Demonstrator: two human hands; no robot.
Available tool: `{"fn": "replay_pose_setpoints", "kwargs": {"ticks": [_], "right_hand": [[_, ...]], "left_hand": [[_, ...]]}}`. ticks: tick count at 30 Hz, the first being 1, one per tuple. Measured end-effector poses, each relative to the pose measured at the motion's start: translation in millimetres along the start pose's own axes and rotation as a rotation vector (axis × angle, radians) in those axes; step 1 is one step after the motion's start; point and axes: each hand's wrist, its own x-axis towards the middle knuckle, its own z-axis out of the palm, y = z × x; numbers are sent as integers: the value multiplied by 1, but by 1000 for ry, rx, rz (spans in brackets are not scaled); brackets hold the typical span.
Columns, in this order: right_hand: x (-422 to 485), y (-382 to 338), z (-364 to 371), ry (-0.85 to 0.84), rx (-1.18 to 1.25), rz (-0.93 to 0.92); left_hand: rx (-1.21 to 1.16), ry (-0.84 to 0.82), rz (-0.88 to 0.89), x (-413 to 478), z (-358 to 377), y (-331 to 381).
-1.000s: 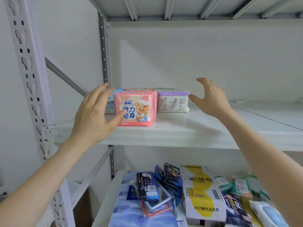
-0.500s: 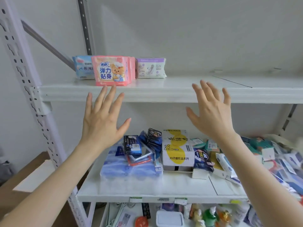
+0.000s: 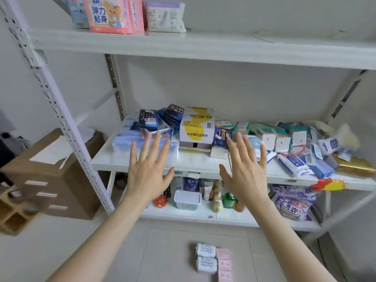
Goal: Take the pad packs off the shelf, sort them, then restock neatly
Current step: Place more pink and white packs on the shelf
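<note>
On the top shelf [image 3: 203, 47], at its left end, stand pink pad packs with a bear print [image 3: 107, 15], a blue pack [image 3: 78, 13] behind them and a white-and-purple pack [image 3: 164, 16] to their right. Several more pad packs, white ones [image 3: 205, 258] and pink ones [image 3: 224, 265], lie on the floor below. My left hand [image 3: 149, 171] and my right hand [image 3: 245, 171] hover with fingers spread in front of the middle shelf [image 3: 199, 165], holding nothing.
The middle shelf carries a jumble of packets and a white-and-yellow box [image 3: 196, 127]. A lower shelf holds bottles, a clear tub [image 3: 187, 199] and a purple detergent bag [image 3: 293, 202]. Brown cartons [image 3: 53, 176] sit left of the white perforated upright [image 3: 50, 94].
My view has tilted down, so the top shelf slid to the frame's top and the floor packs came into sight. Both hands dropped from the top-shelf packs to middle-shelf height, still holding nothing.
</note>
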Motion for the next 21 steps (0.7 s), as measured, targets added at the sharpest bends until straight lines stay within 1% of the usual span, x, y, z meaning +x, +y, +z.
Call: {"fn": "replay_pose_setpoints", "kwargs": {"ticks": [5, 8, 14, 18, 21], "right_hand": [[-90, 9, 11, -112, 20, 87], [-147, 14, 16, -203, 8, 88], [-248, 22, 34, -439, -4, 138], [-300, 29, 57, -572, -4, 186], [-334, 31, 78, -641, 15, 215]], "left_hand": [[-55, -88, 37, -65, 11, 56], [-88, -169, 53, -111, 18, 83], [-122, -340, 109, -199, 31, 128], [-146, -465, 124, -242, 51, 153], [-143, -580, 129, -271, 72, 168]]}}
